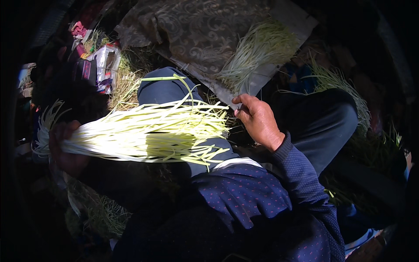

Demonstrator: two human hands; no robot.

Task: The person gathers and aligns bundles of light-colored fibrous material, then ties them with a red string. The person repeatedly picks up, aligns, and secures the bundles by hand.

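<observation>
At the left, deep in shadow, the left hand point(69, 160) is closed around a thick bundle of pale leaves point(152, 131), gripping it near its white ends. Those ends fan out on the far side of the fist, while most of the bundle stretches rightward from the grip, roughly level, above the lap, turning yellow towards its loose, uneven tips. A few strands stray from it, and one bends up in front of the left knee point(162, 89). Just beside the tips is the right hand point(258, 121), its fingers curled and the thumb close to the forefinger; whether anything is pinched there, I cannot tell. Its dotted blue sleeve point(301, 174) runs back towards a dark jacket point(240, 192) with small reddish marks. Beyond the hands, a scroll-patterned cloth point(200, 35) lies over a pale sheet point(301, 22), with a heap of similar leaves point(262, 52) on them. More leaves hang in a clump point(342, 83) near the right knee point(327, 115). At the upper left, beside dry straw point(126, 83), sits a whitish package point(107, 61) with red on it, its print too small to read.
</observation>
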